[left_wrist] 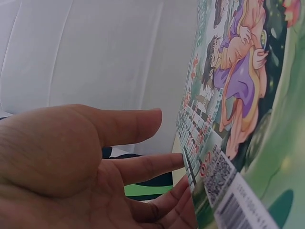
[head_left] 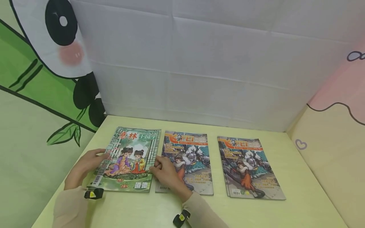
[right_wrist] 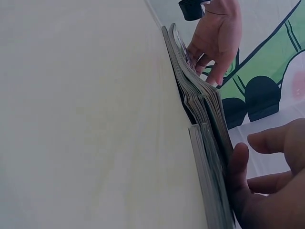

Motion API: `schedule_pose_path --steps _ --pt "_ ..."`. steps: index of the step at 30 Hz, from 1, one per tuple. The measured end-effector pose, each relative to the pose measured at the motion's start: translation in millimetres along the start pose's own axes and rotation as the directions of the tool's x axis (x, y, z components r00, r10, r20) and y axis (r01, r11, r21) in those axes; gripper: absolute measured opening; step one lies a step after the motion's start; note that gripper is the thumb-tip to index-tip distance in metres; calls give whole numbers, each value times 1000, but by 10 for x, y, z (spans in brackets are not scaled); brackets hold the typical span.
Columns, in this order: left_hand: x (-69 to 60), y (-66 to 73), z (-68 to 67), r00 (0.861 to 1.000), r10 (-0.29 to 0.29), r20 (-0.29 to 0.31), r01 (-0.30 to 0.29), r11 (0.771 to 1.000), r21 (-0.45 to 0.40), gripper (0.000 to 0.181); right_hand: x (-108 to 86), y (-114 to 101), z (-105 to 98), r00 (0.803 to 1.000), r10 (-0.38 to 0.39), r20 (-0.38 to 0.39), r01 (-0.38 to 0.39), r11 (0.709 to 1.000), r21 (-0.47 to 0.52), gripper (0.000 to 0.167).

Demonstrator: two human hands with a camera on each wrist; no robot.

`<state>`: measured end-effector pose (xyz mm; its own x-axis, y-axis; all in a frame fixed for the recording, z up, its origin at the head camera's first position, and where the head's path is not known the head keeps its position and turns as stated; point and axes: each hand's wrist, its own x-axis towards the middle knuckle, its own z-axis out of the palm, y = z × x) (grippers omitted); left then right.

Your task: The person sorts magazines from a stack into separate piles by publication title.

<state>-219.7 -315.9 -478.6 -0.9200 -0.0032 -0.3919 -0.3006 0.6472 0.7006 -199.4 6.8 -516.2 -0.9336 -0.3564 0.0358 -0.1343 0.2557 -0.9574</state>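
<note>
A green magazine [head_left: 128, 164] with two cartoon figures lies at the table's left, several layers thick at its edge in the right wrist view. My left hand [head_left: 90, 163] is at its left edge; in the left wrist view that hand [left_wrist: 90, 167] has its thumb raised and straight fingers touching the spine side. At the magazine's right edge, my right hand [head_left: 168, 174] rests with bent fingers, over part of a second magazine [head_left: 196, 164]. In the right wrist view the right hand [right_wrist: 267, 176] touches the stack's side [right_wrist: 209, 114], thumb and fingers apart.
Farther right on the pale yellow table [head_left: 302, 190] lies another stack of magazines [head_left: 251, 171] with the same cover as the middle one. A white cloth wall [head_left: 199, 69] stands behind the table, and a green and white cartoon print [head_left: 42, 76] covers the left side.
</note>
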Motion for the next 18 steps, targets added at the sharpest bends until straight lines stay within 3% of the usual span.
schedule_pose_path --steps 6,14,18 --pt "42 -41 4 1000 -22 13 21 1000 4 82 -17 5 -11 999 47 1 -47 999 -1 11" --pt "12 20 3 999 -51 10 50 999 5 90 -21 26 -2 995 93 -36 -90 991 94 54" --pt "13 82 18 999 -27 -33 28 999 26 88 -50 -3 -51 993 115 -40 -109 985 135 58"
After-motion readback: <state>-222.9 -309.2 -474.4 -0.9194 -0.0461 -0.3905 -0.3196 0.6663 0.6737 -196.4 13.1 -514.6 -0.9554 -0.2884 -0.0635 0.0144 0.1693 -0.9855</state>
